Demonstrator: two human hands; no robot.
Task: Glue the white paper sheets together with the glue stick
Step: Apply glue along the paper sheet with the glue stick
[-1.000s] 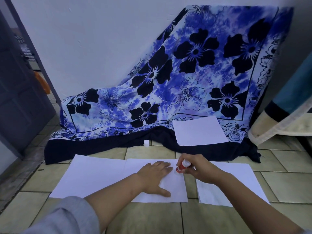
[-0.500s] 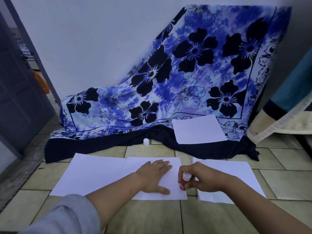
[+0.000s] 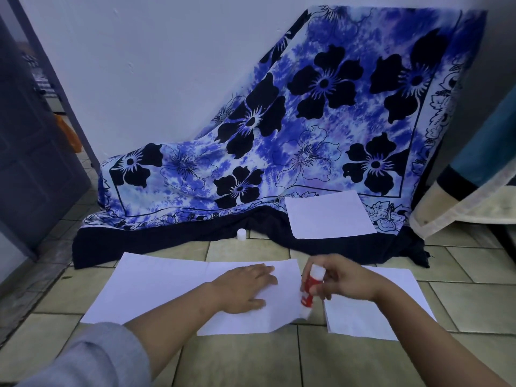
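My left hand (image 3: 245, 289) lies flat and open on the middle paper sheet (image 3: 251, 317) on the floor. My right hand (image 3: 340, 280) grips the red glue stick (image 3: 310, 291), its tip touching that sheet's right edge.

The sheets (image 3: 173, 286) are matt white paper, smooth save for a lifted, faintly rippled edge on the middle one, and they lie on a floor (image 3: 349, 356) of glazed-looking greenish tiles with a dull sheen and darker grout lines. The glue stick (image 3: 310, 289) looks like smooth plastic, red-bodied with white ends, and the small white cap (image 3: 241, 234) looks like the same plastic. The cloth (image 3: 307, 141) is thin, soft printed fabric that drapes in folds, the wall (image 3: 139, 65) is matt and painted, and the sleeve (image 3: 92, 358) is matt grey fabric.
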